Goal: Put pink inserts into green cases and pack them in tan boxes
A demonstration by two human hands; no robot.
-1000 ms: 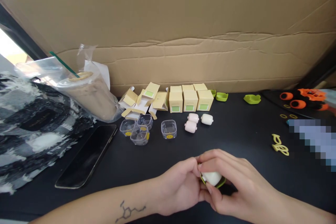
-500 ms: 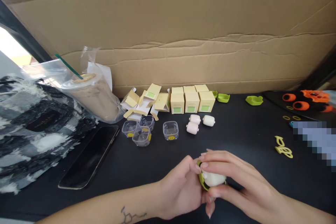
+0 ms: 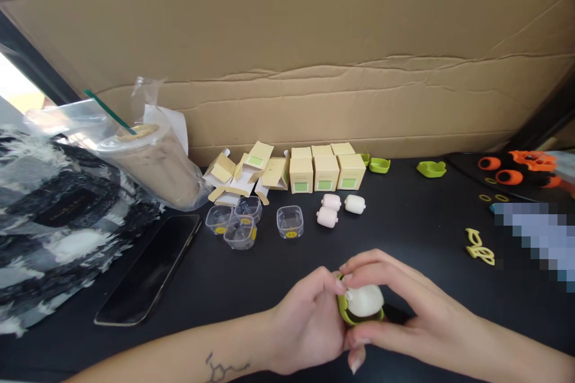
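My left hand (image 3: 309, 317) is closed round the left side of a small green plastic shell (image 3: 344, 309), its thumb on the upper rim. A white rounded piece (image 3: 366, 300) sits tilted partly in that shell, with a dark gap below it. My right hand (image 3: 413, 302) grips the shell from the right, fingertips at the top edge and thumb at the lower edge. Fingers hide part of the shell's outside. Beyond the hands lie a white barrel-shaped piece (image 3: 354, 204) and two pale pink ones, the nearer pink piece (image 3: 327, 217) slightly to the left.
Small beige boxes (image 3: 326, 173) stand at the back, beside opened cartons (image 3: 274, 175). Clear cups (image 3: 290, 222) lie nearer. A phone (image 3: 150, 269) and a bagged drink (image 3: 157, 161) are left. Green shells (image 3: 431, 169), yellow-green loops (image 3: 480, 253) and orange parts (image 3: 508, 177) lie right. Cardboard (image 3: 314, 42) rises behind.
The right fingers have shifted up on the shell, and the white piece is tilted more, showing more of the shell's dark inside. The camera view has moved slightly.
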